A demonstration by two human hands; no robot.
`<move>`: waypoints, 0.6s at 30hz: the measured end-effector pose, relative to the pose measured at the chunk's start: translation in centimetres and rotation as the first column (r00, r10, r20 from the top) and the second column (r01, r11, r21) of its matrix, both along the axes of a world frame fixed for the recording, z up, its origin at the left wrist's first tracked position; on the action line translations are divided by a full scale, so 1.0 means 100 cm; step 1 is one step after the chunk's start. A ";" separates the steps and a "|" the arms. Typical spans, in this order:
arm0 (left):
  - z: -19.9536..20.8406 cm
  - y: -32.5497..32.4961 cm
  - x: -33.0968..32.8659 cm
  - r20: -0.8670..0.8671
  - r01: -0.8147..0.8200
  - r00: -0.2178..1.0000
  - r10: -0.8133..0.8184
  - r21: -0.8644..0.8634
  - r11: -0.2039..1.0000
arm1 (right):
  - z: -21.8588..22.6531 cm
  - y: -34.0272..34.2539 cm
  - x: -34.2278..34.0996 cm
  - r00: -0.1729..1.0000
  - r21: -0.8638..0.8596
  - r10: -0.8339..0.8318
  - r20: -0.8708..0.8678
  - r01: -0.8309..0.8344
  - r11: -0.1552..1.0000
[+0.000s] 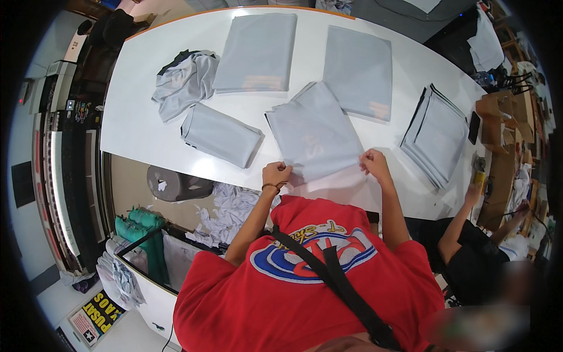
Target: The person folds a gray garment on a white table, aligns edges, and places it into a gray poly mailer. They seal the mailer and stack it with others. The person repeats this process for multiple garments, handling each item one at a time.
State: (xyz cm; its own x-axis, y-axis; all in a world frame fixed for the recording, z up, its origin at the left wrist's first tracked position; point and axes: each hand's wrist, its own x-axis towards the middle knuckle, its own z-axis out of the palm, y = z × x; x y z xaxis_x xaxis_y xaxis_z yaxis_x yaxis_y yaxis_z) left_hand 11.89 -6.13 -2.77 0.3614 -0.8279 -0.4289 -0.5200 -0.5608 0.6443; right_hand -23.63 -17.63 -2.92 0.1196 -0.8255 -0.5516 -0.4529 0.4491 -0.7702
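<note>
While L hand (276,174) pinches lower-left corner of grey cloth (315,129) ctr frame, R hand (374,162) grips lower-right one, atop white bench (138,76).

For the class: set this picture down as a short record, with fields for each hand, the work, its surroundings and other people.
Left hand: at the near left corner of the grey folded piece, fingers closed
Right hand: pinching its near right corner
Work surface: white table
Left of piece: small grey bundle; crumpled grey cloth farther off
Right of piece: grey stack with dark edges
Far side: two large flat grey pieces
Other people: someone in black, at right
</note>
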 end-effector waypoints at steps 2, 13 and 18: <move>0.002 0.003 0.002 -0.042 0.043 0.998 -0.041 0.048 0.998 | 0.002 0.012 -0.012 0.984 0.025 0.132 -0.119 -0.130 0.991; 0.019 -0.044 -0.015 0.292 0.242 0.946 -0.138 -0.358 0.902 | 0.005 0.025 0.025 0.894 -0.286 0.100 -0.437 -0.244 0.927; 0.042 -0.071 -0.029 -0.015 0.435 0.900 -0.435 0.058 0.899 | 0.026 0.021 0.022 0.979 -0.023 0.018 0.202 -0.013 1.000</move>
State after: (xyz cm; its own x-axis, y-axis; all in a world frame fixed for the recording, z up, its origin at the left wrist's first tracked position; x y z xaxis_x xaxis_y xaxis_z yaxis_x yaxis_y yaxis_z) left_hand 9.02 -13.18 1.41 -0.0298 -0.8762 -0.4811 -0.7198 -0.3151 0.6185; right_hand -21.44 -15.49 -0.30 0.2399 -0.8339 -0.4971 -0.2933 0.4259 -0.8559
